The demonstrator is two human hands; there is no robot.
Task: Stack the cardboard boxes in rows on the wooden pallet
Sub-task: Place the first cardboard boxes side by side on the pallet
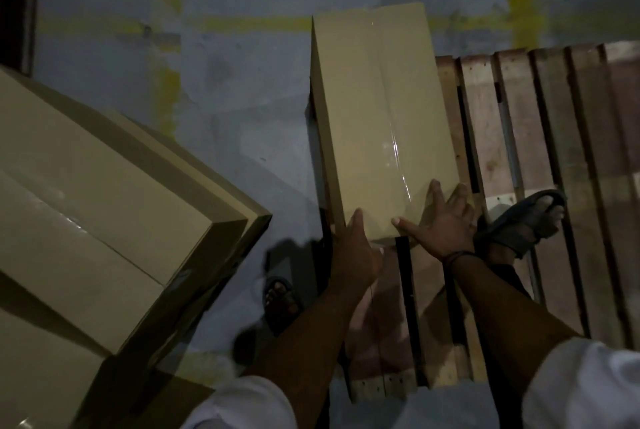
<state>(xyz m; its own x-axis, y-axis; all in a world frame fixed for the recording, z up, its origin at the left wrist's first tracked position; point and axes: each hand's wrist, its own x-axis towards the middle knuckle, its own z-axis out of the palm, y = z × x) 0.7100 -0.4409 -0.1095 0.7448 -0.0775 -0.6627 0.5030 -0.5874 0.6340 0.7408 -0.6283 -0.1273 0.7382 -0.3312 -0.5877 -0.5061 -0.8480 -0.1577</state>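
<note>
**Long box set on the pallet's left edge**

A long cardboard box [381, 109] lay flat along the left edge of the wooden pallet [554, 151], parallel to its slats, with its far end reaching beyond the pallet's far edge. A strip of clear tape [398, 158] ran down the box's top.

The right hand [440, 224] lay open on the near end of the box top, fingers spread and straight, on the side facing the pallet's bare slats. A dark band [457, 257] circled that wrist. The left hand [355, 252] was against the box's near corner at the pallet's left edge. Its fingers were hidden in the dim light, so whether it gripped the corner or only pressed on it could not be told.

The person's right foot, in a sandal [526, 220], stood on the pallet just beside the right hand. The left foot [280, 297] stood on the grey floor [242, 82] just off the pallet's left edge. Further left of the pallet rose a stack of boxes [86, 203]. Yellow lines [249, 24] crossed the floor beyond the pallet.
</note>
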